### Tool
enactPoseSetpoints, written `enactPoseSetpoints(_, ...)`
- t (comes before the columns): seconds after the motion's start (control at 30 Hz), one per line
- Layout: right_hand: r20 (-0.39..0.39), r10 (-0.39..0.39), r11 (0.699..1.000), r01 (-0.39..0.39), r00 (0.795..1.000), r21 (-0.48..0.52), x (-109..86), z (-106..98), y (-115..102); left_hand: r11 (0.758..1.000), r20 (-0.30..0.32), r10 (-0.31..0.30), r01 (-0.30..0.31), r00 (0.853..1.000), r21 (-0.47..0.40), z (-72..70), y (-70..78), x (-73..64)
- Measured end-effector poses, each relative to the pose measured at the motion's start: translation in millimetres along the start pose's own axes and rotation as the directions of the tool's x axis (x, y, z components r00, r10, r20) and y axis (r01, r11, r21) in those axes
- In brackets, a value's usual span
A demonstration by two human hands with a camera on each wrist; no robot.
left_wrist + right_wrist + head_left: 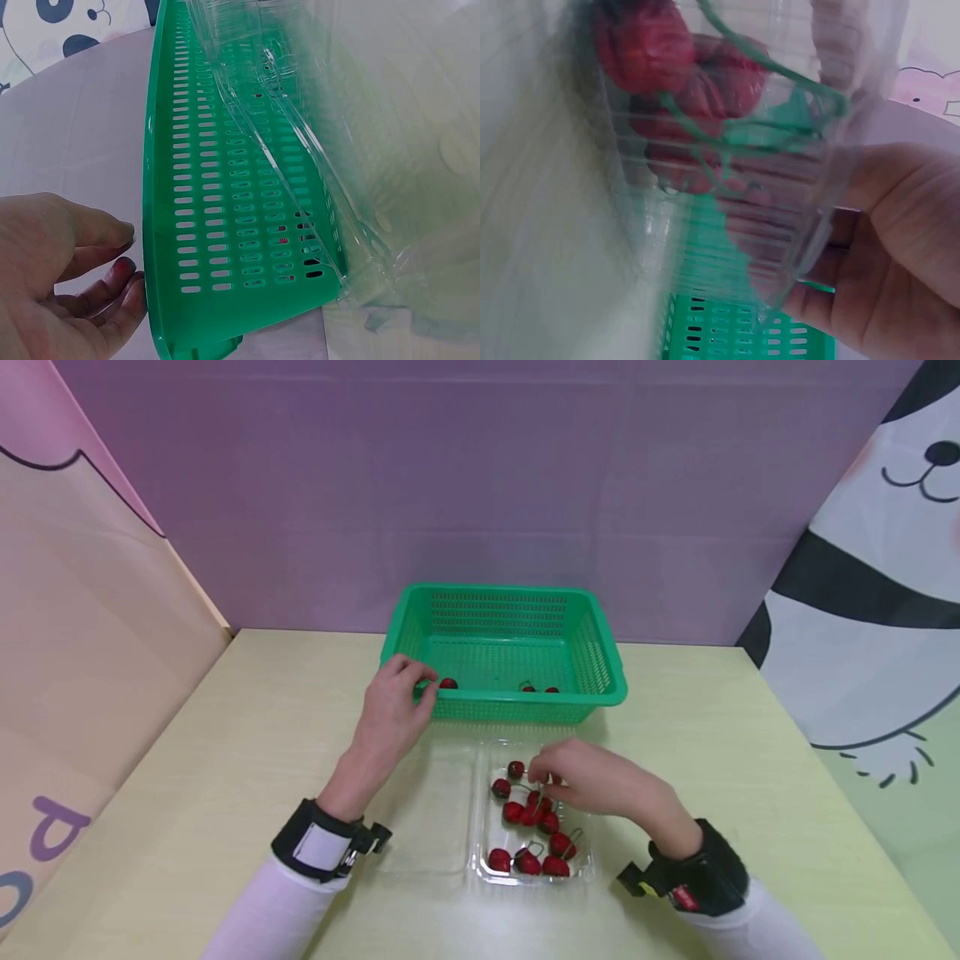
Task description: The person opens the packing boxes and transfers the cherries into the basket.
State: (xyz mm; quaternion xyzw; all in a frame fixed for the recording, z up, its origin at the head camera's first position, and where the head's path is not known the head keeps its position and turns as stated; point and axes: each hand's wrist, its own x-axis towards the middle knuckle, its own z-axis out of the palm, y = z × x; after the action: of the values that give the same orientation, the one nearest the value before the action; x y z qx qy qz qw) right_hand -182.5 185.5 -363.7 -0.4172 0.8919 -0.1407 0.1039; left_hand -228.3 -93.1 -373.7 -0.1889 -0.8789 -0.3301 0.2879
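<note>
Pale sleeves [277, 910] were nearest the head camera, each ending at a black wrist strap [311, 843]. Beyond them, the left hand [393, 710] hung at the near left corner of a green plastic basket [495, 703], its thumb and fingers loosely bent, with a small gap between the tips; the left wrist view showed nothing gripped there. One cherry [448, 683] lay inside the basket just beside those fingertips, and two other cherries [528, 688] sat farther right, partly hidden by the near wall.

The right hand [592, 774] reached over a transparent clamshell box [525, 881], its fingers bent down at the far right part of the fruit. The right wrist view was blurred and showed the fingertips through the plastic wall, so whether they pinched anything could not be told. About a dozen red cherries [513, 812] lay in the box, some with green stems: a cluster around the middle and a row of three along the near end. The lid [427, 839] lay opened out to the left on the pale bench [697, 735]. The basket stood just beyond the box, before a purple cloth [495, 468], with a panda print [870, 635] to the right.
</note>
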Motion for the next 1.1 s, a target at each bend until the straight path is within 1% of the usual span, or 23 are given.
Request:
enactPoseSetpoints(0.1,0.007,0.01,1.0,-0.01,1.0,0.002,0.7,1.4,-1.0,1.0,-0.002,0.001,-0.001,1.0,-0.004,0.0,0.1,0.1)
enactPoseSetpoints(0.33,-0.028,0.019,0.998,-0.017,0.999,0.054,0.7,1.2,-0.1,1.0,-0.009,0.01,-0.01,1.0,-0.001,0.2,-0.1,0.0)
enactPoseSetpoints(0.43,-0.03,0.018,0.997,-0.016,0.999,0.074,0.5,0.4,0.9,1.0,-0.013,0.016,-0.016,1.0,0.002,0.2,-0.1,-0.2)
enactPoseSetpoints(0.63,-0.031,0.022,0.998,-0.02,0.999,0.062,0.2,0.1,1.9,1.0,-0.012,0.018,-0.018,1.0,-0.001,0.9,-0.2,-0.5)
enactPoseSetpoints(0.8,-0.039,0.001,1.0,0.0,0.999,0.024,0.4,0.4,2.0,1.0,-0.004,0.011,-0.011,1.0,0.003,0.1,0.8,-0.5)
enactPoseSetpoints(0.93,-0.064,-0.011,1.0,0.011,0.998,0.006,-0.1,-0.5,1.7,1.0,0.002,0.006,-0.006,1.0,0.009,0.0,1.3,-0.5)
enactPoseSetpoints(1.1,-0.108,-0.013,1.0,0.015,0.994,0.02,-1.2,-1.6,2.2,1.0,0.007,0.001,-0.001,1.0,0.007,0.5,1.0,-0.6)
